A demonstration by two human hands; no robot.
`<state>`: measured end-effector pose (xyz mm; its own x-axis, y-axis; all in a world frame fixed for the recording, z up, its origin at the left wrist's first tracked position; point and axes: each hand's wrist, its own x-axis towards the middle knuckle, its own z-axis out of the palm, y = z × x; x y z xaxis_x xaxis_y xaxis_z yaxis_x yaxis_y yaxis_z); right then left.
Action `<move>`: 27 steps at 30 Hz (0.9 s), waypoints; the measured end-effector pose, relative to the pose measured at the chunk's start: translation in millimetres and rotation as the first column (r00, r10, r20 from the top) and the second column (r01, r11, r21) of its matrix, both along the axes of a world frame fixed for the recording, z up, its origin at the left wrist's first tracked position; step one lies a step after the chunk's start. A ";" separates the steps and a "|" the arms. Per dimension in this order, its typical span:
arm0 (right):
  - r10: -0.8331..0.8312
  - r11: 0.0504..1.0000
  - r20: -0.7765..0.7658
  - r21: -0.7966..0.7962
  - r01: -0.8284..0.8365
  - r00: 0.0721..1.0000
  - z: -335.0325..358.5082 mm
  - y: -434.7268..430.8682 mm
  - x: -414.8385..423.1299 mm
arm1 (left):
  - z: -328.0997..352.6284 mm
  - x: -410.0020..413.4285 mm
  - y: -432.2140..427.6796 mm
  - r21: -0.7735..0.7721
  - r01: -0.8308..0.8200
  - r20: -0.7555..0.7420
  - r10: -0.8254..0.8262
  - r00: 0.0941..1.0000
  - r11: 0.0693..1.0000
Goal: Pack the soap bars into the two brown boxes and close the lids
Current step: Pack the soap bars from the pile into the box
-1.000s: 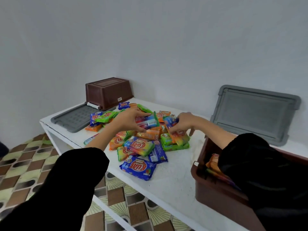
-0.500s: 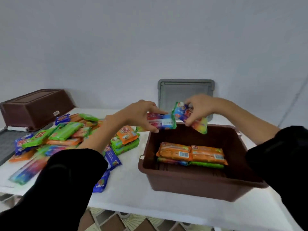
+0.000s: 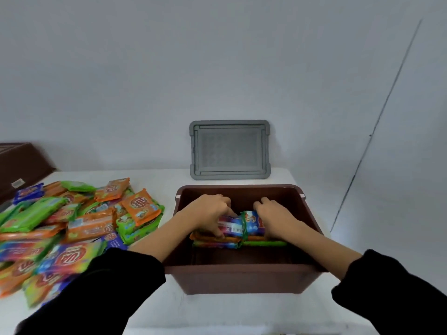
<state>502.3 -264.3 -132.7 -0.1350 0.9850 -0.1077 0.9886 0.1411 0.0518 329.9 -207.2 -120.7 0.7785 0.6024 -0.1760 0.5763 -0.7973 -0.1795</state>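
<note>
An open brown box (image 3: 242, 279) stands on the white table in front of me. Inside it lies a stack of wrapped soap bars (image 3: 263, 243). My left hand (image 3: 210, 215) grips a rainbow-wrapped soap bar (image 3: 231, 227) on top of the stack. My right hand (image 3: 274, 217) holds a blue and rainbow soap bar (image 3: 251, 220) beside it, also on the stack. A heap of loose soap bars (image 3: 79, 221) in orange, green and blue wrappers covers the table to the left. A second brown box (image 3: 21, 165) sits upside down at the far left.
A grey lid (image 3: 229, 149) leans upright against the wall behind the open box. The white table (image 3: 157, 305) ends just right of the box and near my sleeves in front. A bare wall rises behind everything.
Both hands carried a soap bar each from the heap over the box rim and lowered them onto the stack inside. My view swung right, centring on the open box.
</note>
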 end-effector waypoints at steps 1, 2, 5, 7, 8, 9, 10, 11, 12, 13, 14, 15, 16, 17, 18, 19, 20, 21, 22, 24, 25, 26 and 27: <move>0.001 1.000 -0.037 0.021 0.000 0.999 -0.6 -0.2 0.3 | -1.1 0.8 -0.1 0.008 0.004 -0.005 -0.004 1.000 1.000; 0.004 0.999 -0.058 0.039 -0.002 0.998 -0.3 0.2 0.6 | -2.0 1.1 -0.3 0.020 0.010 -0.010 -0.010 1.000 1.000; 0.022 0.999 -0.048 0.046 -0.020 0.999 3.2 2.7 1.6 | -2.5 2.2 -0.9 0.017 0.013 -0.007 -0.013 1.000 1.000; 0.021 0.999 -0.040 0.034 -0.020 0.999 4.3 2.9 1.2 | -4.8 2.9 -0.6 0.001 0.001 0.003 -0.001 1.000 1.000; 0.017 0.999 -0.038 0.032 -0.016 0.999 5.1 2.5 0.9 | -5.8 3.1 -0.4 -0.004 -0.007 0.005 0.007 1.000 1.000; 0.011 1.000 -0.033 0.023 -0.010 0.999 6.2 2.4 0.8 | -6.4 2.5 -0.9 -0.010 -0.014 0.013 0.014 1.000 1.000; 0.006 1.000 -0.028 0.012 -0.006 1.000 8.0 2.3 1.3 | -6.4 1.4 -1.0 -0.022 -0.018 0.030 0.019 0.999 1.000; 0.000 1.000 -0.034 -0.005 0.000 0.999 10.7 2.4 1.9 | -5.9 -0.3 -0.9 -0.047 -0.019 0.067 0.023 0.997 0.999; -0.009 1.000 -0.064 -0.019 0.007 0.998 15.0 2.7 2.0 | -4.1 -2.9 -1.1 -0.087 -0.024 0.137 0.036 0.990 0.996; -0.018 1.000 -0.107 -0.020 0.016 0.994 21.8 3.6 1.3 | -0.5 -6.3 -1.9 -0.134 -0.035 0.238 0.067 0.969 0.990; -0.020 1.000 -0.152 -0.003 0.019 0.988 31.1 5.5 -0.4 | 5.1 -10.7 -2.8 -0.169 -0.049 0.352 0.106 0.930 0.984; -0.014 1.000 -0.191 0.023 0.019 0.981 42.5 7.9 -3.7 | 11.9 -16.4 -3.0 -0.181 -0.062 0.455 0.140 0.880 0.981; 0.003 0.998 -0.227 0.060 0.011 0.974 55.0 10.9 -8.8 | 19.1 -23.6 -1.6 -0.170 -0.077 0.532 0.157 0.832 0.982; 0.028 0.995 -0.263 0.101 -0.002 0.964 66.9 15.0 -16.0 | 26.5 -32.8 0.9 -0.148 -0.096 0.584 0.166 0.795 0.984; 0.058 0.990 -0.299 0.142 -0.016 0.953 78.4 19.3 -25.2 | 33.8 -43.8 3.9 -0.130 -0.121 0.621 0.176 0.763 0.984; 0.088 0.983 -0.328 0.179 -0.030 0.941 88.2 24.9 -35.8 | 41.0 -57.1 7.8 -0.119 -0.155 0.650 0.195 0.735 0.981; 0.120 0.977 -0.349 0.209 -0.048 0.929 96.3 31.0 -47.3 | 47.6 -72.7 12.2 -0.117 -0.197 0.669 0.224 0.709 0.973; 0.153 0.971 -0.362 0.230 -0.070 0.920 102.2 38.2 -59.8 | 52.9 -90.7 17.0 -0.126 -0.244 0.679 0.263 0.686 0.961; 0.188 0.964 -0.366 0.245 -0.101 0.911 105.7 46.7 -73.1 | 57.3 -110.2 21.3 -0.141 -0.292 0.677 0.308 0.668 0.946; 0.260 0.952 -0.349 0.251 -0.177 0.900 107.1 63.9 -102.0 | 60.3 -150.8 27.9 -0.163 -0.388 0.650 0.394 0.650 0.907; 0.287 0.947 -0.341 0.242 -0.211 0.895 106.1 71.7 -117.2 | 59.1 -170.0 29.8 -0.170 -0.439 0.629 0.440 0.641 0.882; 0.307 0.944 -0.338 0.228 -0.240 0.889 103.5 79.1 -133.1 | 56.9 -188.4 30.7 -0.182 -0.496 0.603 0.495 0.626 0.849; 0.322 0.942 -0.341 0.207 -0.263 0.883 99.7 86.5 -149.4 | 52.4 -206.3 31.7 -0.196 -0.554 0.568 0.554 0.609 0.809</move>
